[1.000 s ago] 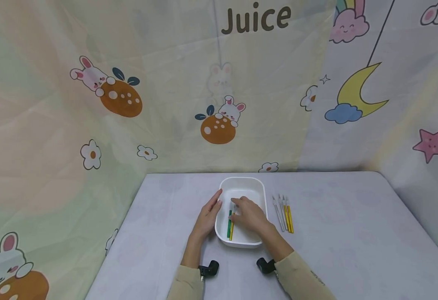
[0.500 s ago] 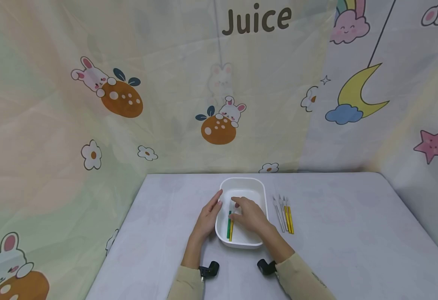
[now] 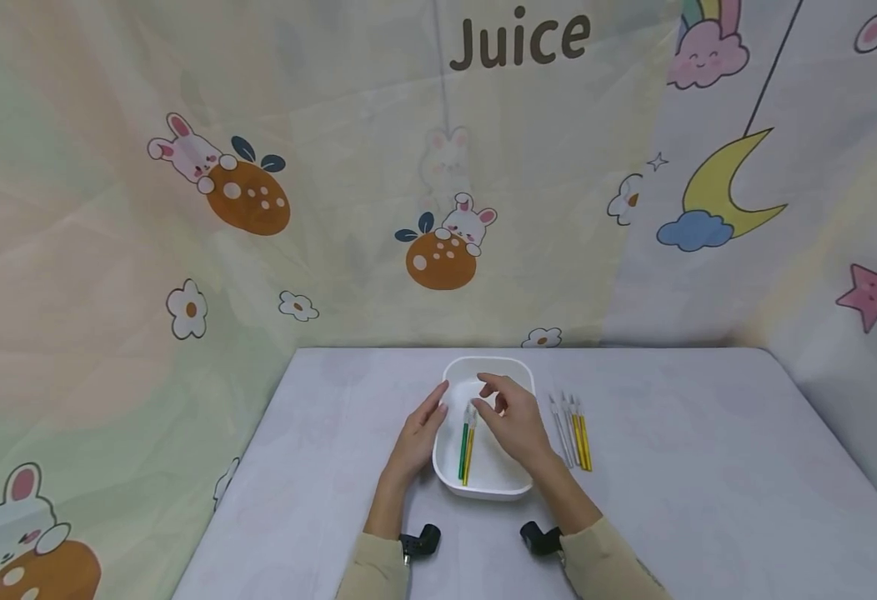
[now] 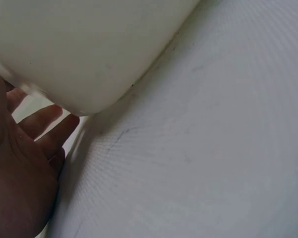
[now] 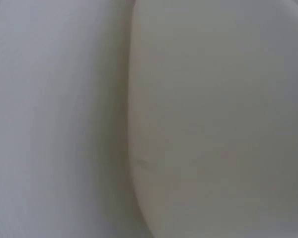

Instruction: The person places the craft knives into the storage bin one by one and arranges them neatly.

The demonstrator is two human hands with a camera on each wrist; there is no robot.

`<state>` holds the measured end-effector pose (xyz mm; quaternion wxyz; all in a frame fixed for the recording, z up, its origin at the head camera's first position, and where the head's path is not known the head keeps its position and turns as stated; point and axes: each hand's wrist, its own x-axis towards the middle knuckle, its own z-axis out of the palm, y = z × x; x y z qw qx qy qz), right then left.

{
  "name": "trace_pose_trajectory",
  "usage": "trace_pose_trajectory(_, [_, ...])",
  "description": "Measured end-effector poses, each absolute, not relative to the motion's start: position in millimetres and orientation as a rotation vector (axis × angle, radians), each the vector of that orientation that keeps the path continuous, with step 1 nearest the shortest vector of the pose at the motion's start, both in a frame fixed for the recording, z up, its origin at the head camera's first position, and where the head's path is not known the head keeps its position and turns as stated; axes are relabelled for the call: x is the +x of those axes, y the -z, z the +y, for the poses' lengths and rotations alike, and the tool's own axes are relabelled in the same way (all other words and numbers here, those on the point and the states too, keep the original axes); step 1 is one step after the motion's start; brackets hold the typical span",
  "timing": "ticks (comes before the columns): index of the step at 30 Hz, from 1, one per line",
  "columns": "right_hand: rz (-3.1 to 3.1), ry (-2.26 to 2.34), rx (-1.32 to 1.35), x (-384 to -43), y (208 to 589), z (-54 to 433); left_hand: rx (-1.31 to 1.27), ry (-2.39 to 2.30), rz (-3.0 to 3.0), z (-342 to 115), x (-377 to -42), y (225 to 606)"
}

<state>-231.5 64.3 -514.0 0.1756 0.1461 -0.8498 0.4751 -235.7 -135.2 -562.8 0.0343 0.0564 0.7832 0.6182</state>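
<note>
A white rectangular tray (image 3: 498, 493) stands on the table, with one green (image 3: 463, 450) and one yellow (image 3: 469, 454) slim pen-like stick, both clear-tipped, lying side by side in its left half. My left hand (image 3: 414, 433) rests against the tray's left side with extended fingers; in the left wrist view its fingertips touch the tray wall. Over the tray's right half is my right hand (image 3: 517, 421), thumb and forefinger apart, close to the sticks' clear ends. I see nothing held in it. The right wrist view shows only the blurred tray wall (image 5: 213, 119).
Right of the tray lies a row of similar sticks, silver ones (image 3: 561, 433) and yellow ones (image 3: 583, 437). A pale cloth covers the table (image 3: 694, 467). Printed fabric (image 3: 348, 167) hangs behind and at the sides.
My right hand has let go of the yellow stick and moved up and right, its fingers parting. The sticks now show more fully in the tray. My left hand stays against the tray.
</note>
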Motion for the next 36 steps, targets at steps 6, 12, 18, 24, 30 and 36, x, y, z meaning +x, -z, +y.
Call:
trace_pose_trajectory(6, [-2.349,-1.353,0.376,-232.5,511.9,76.7,0.178,-1.912,2.398,-133.3,-233.9,563.2])
trace_pose_trajectory(12, [-2.384,-1.32,0.269,-235.5,511.6,99.5,0.184,-1.911,2.41,-132.1,-233.3,564.6])
trace_pose_trajectory(18, [-2.367,-1.34,0.197,-239.9,511.0,130.1,0.184,-1.913,2.408,-132.7,-233.6,566.5])
trace_pose_trajectory(24, [-2.396,-1.33,0.101,-244.8,516.2,154.4,0.162,-1.899,2.425,-135.0,-232.1,567.1])
trace_pose_trajectory(30, [-2.469,-1.311,0.028,-245.3,518.3,168.4,0.163,-1.907,2.419,-134.7,-232.5,566.9])
trace_pose_trajectory(36, [-2.49,-1.303,0.001,-245.8,515.2,172.7,0.187,-1.895,2.431,-134.0,-235.4,565.2])
